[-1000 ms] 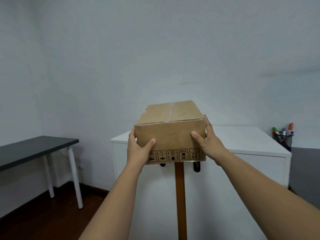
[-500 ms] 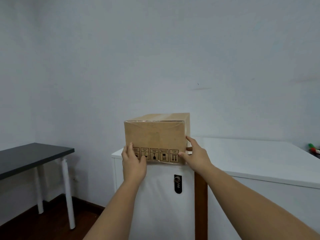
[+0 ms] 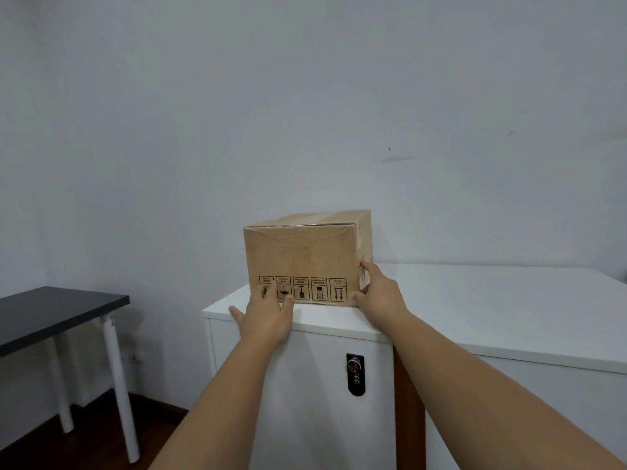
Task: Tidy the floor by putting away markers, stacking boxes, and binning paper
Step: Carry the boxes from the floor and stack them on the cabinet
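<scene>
A brown cardboard box (image 3: pixel 302 256) with a row of printed handling symbols along its lower front stands on the near left corner of a white cabinet top (image 3: pixel 475 310). My left hand (image 3: pixel 268 315) lies with straight fingers against the box's lower front left. My right hand (image 3: pixel 380 293) touches the box's lower right corner, thumb on the front and fingers along the side. No markers or paper are in view.
The white cabinet front carries a black lock (image 3: pixel 355 374) beside a brown vertical strip (image 3: pixel 409 418). A black table with white legs (image 3: pixel 51 317) stands at the left over dark wooden floor (image 3: pixel 101 446). A plain wall is behind.
The box came down from mid-air onto the cabinet's corner. Both hands slid lower on it and their grip has loosened. The view moved closer and left, so the marker cup is out of frame.
</scene>
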Action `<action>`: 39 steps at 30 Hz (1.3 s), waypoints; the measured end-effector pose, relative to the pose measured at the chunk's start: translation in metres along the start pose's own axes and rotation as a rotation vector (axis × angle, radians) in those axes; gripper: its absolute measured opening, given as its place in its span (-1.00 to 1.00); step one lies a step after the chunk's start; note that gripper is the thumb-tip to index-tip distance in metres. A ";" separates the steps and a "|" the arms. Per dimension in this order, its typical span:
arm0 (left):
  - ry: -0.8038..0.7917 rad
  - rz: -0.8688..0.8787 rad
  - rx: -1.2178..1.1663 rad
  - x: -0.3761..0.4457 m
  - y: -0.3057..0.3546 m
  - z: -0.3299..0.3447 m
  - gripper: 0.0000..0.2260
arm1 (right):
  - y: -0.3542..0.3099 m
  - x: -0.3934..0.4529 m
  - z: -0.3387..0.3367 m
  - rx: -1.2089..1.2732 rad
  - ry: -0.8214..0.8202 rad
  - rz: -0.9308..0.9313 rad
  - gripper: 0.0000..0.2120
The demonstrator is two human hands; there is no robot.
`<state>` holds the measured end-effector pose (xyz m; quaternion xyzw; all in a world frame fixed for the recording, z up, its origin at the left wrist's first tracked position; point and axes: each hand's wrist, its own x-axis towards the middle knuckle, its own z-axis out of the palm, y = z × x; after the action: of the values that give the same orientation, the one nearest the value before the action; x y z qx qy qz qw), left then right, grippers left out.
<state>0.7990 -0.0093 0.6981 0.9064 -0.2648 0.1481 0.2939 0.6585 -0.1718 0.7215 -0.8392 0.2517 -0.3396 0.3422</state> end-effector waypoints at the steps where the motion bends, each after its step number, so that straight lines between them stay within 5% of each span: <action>1: -0.024 0.052 -0.017 0.000 0.002 0.002 -0.53 | 0.002 0.003 0.001 -0.045 0.019 0.004 -0.35; 6: -0.137 0.155 0.040 -0.003 0.017 0.015 -0.48 | 0.002 0.006 0.006 -0.459 0.022 0.053 -0.43; 13: -0.325 0.011 0.184 0.013 0.032 0.013 -0.31 | 0.014 -0.002 -0.008 -0.684 -0.109 0.030 -0.49; 19: -0.286 0.050 0.178 -0.013 0.043 0.013 -0.39 | 0.027 -0.025 -0.052 -0.680 -0.284 0.100 -0.41; 27: -0.420 0.408 0.077 -0.109 0.167 0.033 -0.44 | 0.079 -0.106 -0.173 -0.687 -0.036 0.167 -0.53; 39: -0.605 0.828 -0.578 -0.326 0.415 0.053 -0.51 | 0.186 -0.326 -0.448 -0.664 0.318 0.466 -0.53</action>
<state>0.3033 -0.1989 0.7069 0.6127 -0.6986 -0.0930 0.3578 0.0810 -0.2580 0.6933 -0.7617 0.5795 -0.2790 0.0783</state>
